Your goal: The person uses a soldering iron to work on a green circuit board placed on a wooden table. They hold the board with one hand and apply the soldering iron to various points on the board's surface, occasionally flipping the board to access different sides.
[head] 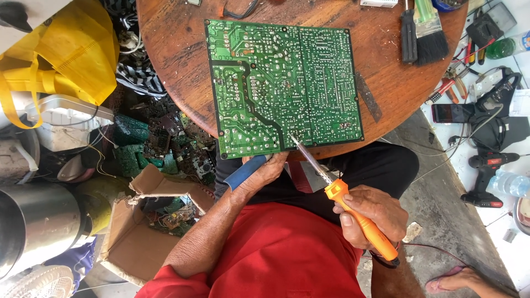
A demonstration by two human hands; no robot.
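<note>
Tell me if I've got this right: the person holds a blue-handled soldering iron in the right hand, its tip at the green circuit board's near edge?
Not quite: the head view shows the soldering iron in the right hand has an orange handle. Its tip does meet the green circuit board at the near edge.

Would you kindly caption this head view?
Right hand touches soldering iron to green circuit board; left hand holds blue tool.

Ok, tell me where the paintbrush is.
In the head view the paintbrush lies at the upper right of the round wooden table, right of the green circuit board, beside a black-handled tool.

Bare table (176, 49) left of circuit board (284, 88); brushes (424, 30) crowd right.
</note>
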